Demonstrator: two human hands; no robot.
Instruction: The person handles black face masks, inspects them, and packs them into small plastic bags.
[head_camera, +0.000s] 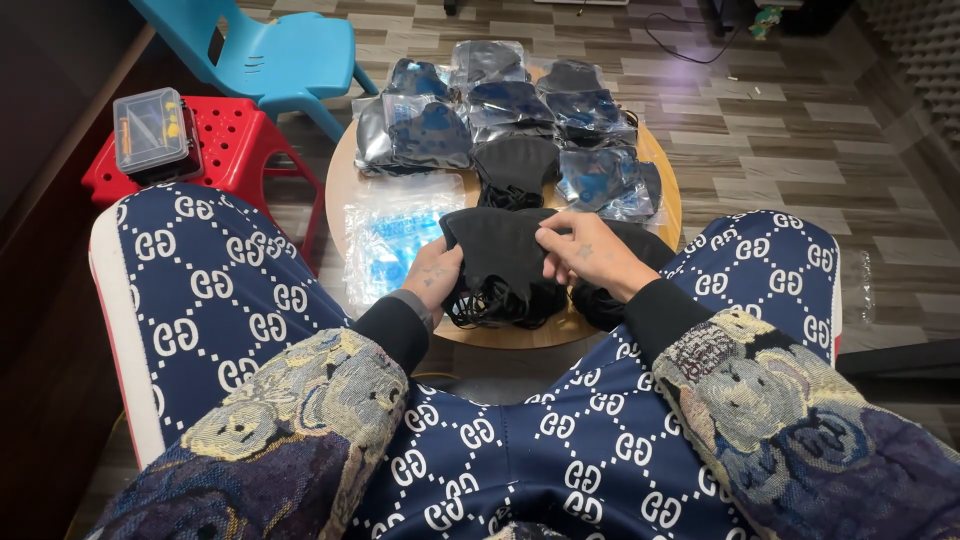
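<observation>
Both my hands hold one black face mask (497, 252) over the near part of a small round wooden table (341, 170). My left hand (433, 273) grips its left edge from below. My right hand (582, 252) pinches its upper right edge. Under the mask lies a heap of loose black masks (512, 303) with tangled ear loops. Another black mask (515, 165) rests in the middle of the table.
Several masks sealed in clear bags (500, 100) are piled at the table's far side. Empty clear bags (385, 240) lie at its left. A red stool (237, 135) with a plastic box (150, 130) and a blue chair (285, 55) stand at left.
</observation>
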